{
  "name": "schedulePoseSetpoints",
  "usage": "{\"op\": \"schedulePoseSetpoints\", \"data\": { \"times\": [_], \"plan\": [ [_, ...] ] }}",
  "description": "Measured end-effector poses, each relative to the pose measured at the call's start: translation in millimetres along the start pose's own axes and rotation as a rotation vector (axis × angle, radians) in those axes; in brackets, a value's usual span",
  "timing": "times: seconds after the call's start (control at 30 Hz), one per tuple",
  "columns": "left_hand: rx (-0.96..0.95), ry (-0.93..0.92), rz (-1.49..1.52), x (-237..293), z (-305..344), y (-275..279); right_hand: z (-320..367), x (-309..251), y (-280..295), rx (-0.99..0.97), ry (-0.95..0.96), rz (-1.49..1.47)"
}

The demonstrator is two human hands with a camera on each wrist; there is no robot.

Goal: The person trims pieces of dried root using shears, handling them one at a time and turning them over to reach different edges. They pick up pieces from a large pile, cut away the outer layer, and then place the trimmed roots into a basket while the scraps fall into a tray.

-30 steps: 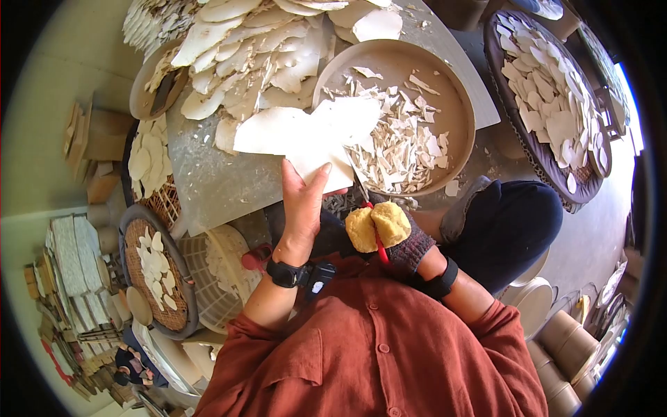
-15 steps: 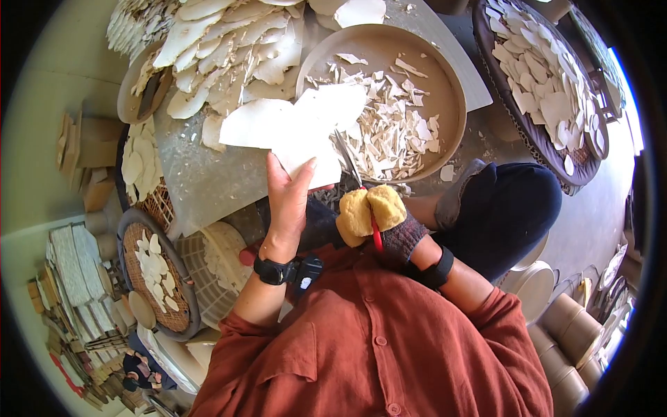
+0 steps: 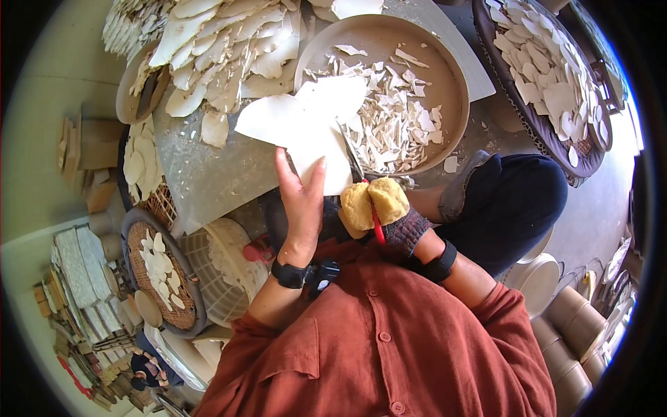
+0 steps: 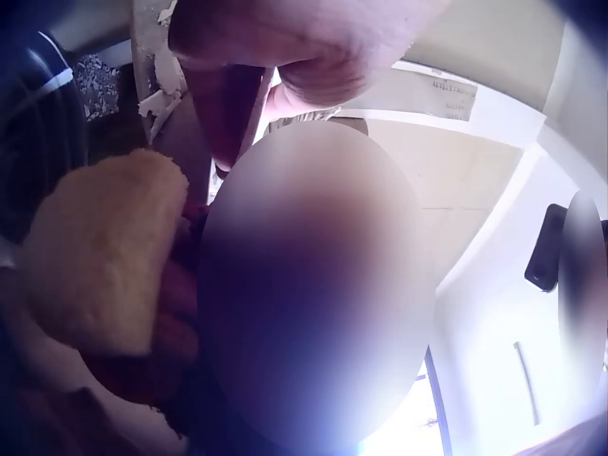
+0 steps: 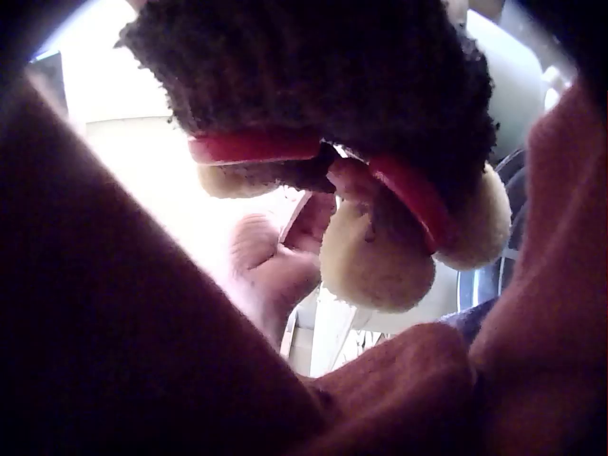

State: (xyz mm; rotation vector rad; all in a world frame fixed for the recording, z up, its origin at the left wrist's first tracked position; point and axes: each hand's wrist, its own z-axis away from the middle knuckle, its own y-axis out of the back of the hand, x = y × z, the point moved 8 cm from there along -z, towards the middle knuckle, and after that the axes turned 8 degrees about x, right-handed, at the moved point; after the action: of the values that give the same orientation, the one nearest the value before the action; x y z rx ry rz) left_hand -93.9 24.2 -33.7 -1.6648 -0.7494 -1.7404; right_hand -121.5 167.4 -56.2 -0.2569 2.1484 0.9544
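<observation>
My bare left hand (image 3: 302, 205) pinches a pale, thin, flat piece with irregular lobes (image 3: 321, 163), thumb on top and fingers beneath it. In the gloved right hand (image 3: 404, 233) are scissors (image 3: 378, 228) with red handles, their blades lying along the right edge of the pale piece. Yellow foam pads (image 3: 356, 207) cover parts of that hand and the handles. From the right wrist, the dark knitted glove (image 5: 313, 76) shows above the red handle loops (image 5: 256, 146). In the left wrist view, a foam pad (image 4: 104, 252) sits below the left hand (image 4: 294, 43).
A round, shallow tray (image 3: 455, 94) full of pale scraps stands on the grey board (image 3: 215, 187). Behind it rises a heap of flat pale slices (image 3: 222, 52). Round baskets of pieces stand at right (image 3: 590, 163) and left (image 3: 198, 299). Another person (image 3: 153, 368) sits far left.
The left hand and the pale piece have shifted slightly right over the last half second, exposing more of a loose slice beside it. The right hand stays near the same place with the scissors.
</observation>
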Motion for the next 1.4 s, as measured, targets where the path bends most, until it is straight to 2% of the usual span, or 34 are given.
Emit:
{"op": "schedulePoseSetpoints", "data": {
  "times": [0.03, 0.13, 0.23, 0.4, 0.5, 0.63, 0.73, 0.83, 0.9, 0.97, 1.07, 1.13, 1.23, 1.3, 1.4],
  "plan": [
    [0.068, -0.053, -0.019, 0.8, -0.5, 3.8, -1.8, -0.5, 3.1, 0.003, -0.013, -0.033],
    [-0.057, -0.033, -0.035, -0.3, -7.9, 1.9, -3.7, 0.5, 7.5, 0.005, -0.050, -0.112],
    [-0.142, 0.080, 0.072, 2.5, -10.4, -0.9, -0.4, 6.6, -0.3, -0.003, -0.061, -0.167],
    [-0.179, 0.167, 0.113, -0.9, -4.0, 0.7, -3.8, 5.2, 3.2, 0.014, -0.023, -0.227],
    [-0.227, 0.249, 0.130, -1.1, -5.5, 2.6, 0.9, 7.9, -2.3, -0.014, -0.085, -0.260],
    [-0.237, 0.319, 0.166, 3.3, -6.6, 2.5, 7.4, 16.9, -12.3, -0.131, -0.467, -0.622],
    [-0.239, 0.295, 0.170, 8.9, -8.4, 2.7, 22.5, 31.0, -27.7, -0.059, -0.738, -0.994],
    [-0.301, 0.326, 0.163, 14.0, -4.7, 3.4, 17.9, 22.6, -21.4, -0.129, -0.260, -0.277],
    [-0.246, 0.353, 0.164, 11.1, 8.4, 5.7, 30.2, 43.6, -37.1, -0.062, -0.565, -0.649],
    [-0.223, 0.365, 0.159, 9.7, 12.5, 10.3, 39.7, 51.9, -47.8, -0.043, -0.710, -0.811],
    [-0.252, 0.390, 0.162, 5.4, 12.5, 16.2, 24.8, 39.1, -25.7, -0.091, -0.616, -0.598],
    [-0.272, 0.430, 0.168, 6.9, 11.5, 17.4, 14.3, 30.0, -13.1, -0.136, -0.436, -0.307],
    [-0.294, 0.397, 0.152, 8.0, 8.4, 18.1, 13.0, 26.7, -21.7, -0.307, -0.337, -0.091],
    [-0.256, 0.389, 0.143, 7.0, 7.6, 21.8, 26.1, 42.2, -34.7, -0.216, -0.489, -0.414],
    [-0.265, 0.351, 0.125, 14.6, 6.7, 20.8, 34.3, 52.9, -42.2, -0.147, -0.602, -0.548]
  ]
}}
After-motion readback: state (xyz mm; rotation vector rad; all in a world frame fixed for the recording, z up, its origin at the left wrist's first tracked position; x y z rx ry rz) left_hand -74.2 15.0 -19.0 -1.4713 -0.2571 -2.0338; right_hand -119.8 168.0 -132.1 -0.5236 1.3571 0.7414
